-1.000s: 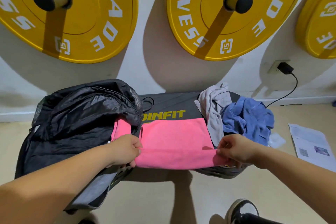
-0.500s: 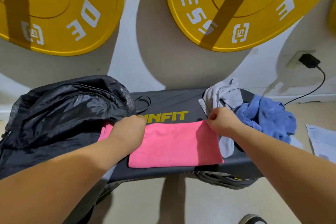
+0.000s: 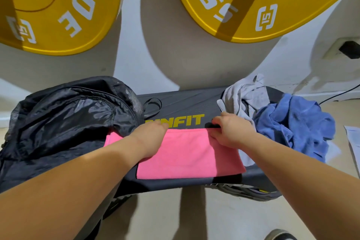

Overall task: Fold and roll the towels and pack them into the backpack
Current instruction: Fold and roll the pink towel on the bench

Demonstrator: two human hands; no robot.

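A pink towel lies folded flat on a black bench marked in yellow letters. My left hand presses down on the towel's far left part, next to the black backpack, which covers the towel's left end. My right hand rests on the far right corner, fingers curled at the fold. A crumpled grey towel and a crumpled blue towel lie on the bench's right end.
Two yellow weight plates hang on the white wall behind the bench. A charger is plugged into a wall socket at the right. Paper sheets lie on the floor at the right. A shoe shows at the bottom.
Both hands carried the towel's near edge up to its far edge, folding it in half. The camera moved closer and tilted down.
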